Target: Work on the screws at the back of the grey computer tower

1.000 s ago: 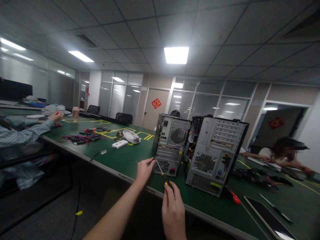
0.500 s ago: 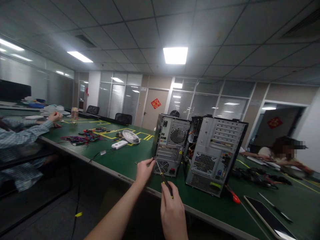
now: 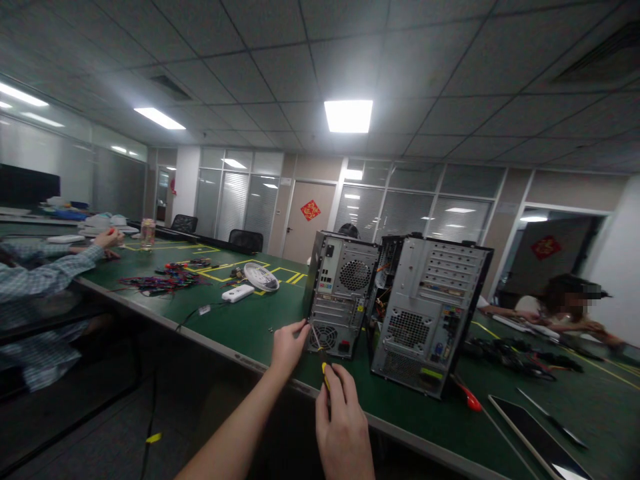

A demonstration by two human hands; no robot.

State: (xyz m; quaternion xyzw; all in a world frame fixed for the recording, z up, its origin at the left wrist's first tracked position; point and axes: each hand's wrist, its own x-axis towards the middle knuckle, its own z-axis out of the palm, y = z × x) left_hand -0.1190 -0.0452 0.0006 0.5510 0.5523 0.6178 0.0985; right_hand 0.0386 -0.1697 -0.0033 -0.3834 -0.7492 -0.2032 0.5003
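A small silver computer case [image 3: 340, 293] stands on the green table [image 3: 250, 320] with its back panel toward me. A larger case [image 3: 425, 313] stands right beside it. My left hand [image 3: 288, 345] rests its fingertips at the lower left corner of the small case's back, fingers pinched near the screwdriver tip. My right hand [image 3: 343, 427] is wrapped round the yellow-and-black handle of a screwdriver [image 3: 323, 363] whose shaft points up at that same corner.
A red-handled tool [image 3: 467, 395], a tablet [image 3: 533, 437] and cables [image 3: 510, 353] lie right of the cases. A white fan [image 3: 261, 276], a white power strip [image 3: 239, 293] and coloured wires [image 3: 160, 280] lie to the left. People sit at the far left [image 3: 35, 280] and far right [image 3: 570, 310].
The view has tilted down slightly. My right hand has shifted a little on the screwdriver handle; the left hand stays at the case's corner.
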